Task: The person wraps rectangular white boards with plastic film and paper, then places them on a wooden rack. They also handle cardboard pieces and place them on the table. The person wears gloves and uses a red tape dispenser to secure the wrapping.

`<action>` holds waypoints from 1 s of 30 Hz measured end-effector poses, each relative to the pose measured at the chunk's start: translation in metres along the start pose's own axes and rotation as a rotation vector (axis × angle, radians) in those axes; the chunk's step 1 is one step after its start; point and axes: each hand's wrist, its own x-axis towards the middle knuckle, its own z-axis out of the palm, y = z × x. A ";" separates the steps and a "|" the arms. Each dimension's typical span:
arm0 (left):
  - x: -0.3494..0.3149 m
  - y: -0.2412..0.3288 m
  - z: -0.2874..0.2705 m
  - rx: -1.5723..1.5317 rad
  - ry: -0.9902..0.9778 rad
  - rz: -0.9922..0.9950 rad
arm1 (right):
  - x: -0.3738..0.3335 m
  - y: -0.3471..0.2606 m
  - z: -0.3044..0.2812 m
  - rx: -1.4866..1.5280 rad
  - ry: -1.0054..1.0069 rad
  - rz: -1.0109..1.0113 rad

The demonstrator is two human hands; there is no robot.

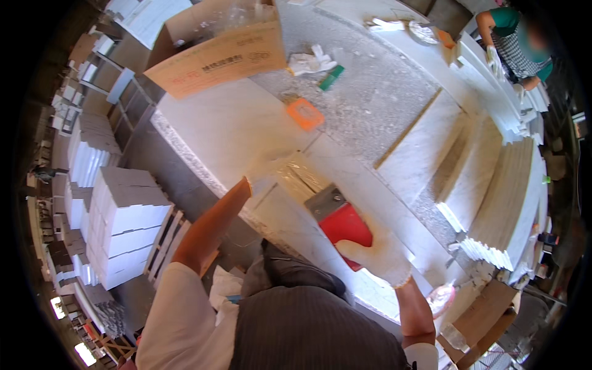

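My right hand (382, 254), in a white glove, is wrapped round a red and grey tape dispenser (346, 227) above the pale slabs. A strip of clear yellowish tape (300, 179) shows at the dispenser's far left end. Beside that tape is my left hand (266, 168), also in a white glove. It blends into the pale stone and is smeared, so its fingers cannot be made out. Beneath both hands lies a marble-like slab (216, 126) with a rough, speckled edge.
An open cardboard box (216, 58) stands at the far left of the work surface. Nearby lie white gloves (312, 60), a green block (331, 78) and an orange piece (304, 114). Stacked slabs (499, 197) stand right. A co-worker (518, 49) bends over slabs far right. White cartons (126, 216) rise left.
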 end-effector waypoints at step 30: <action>-0.012 0.063 0.042 1.939 -0.399 0.862 | 0.003 0.001 -0.015 0.025 -0.043 -0.244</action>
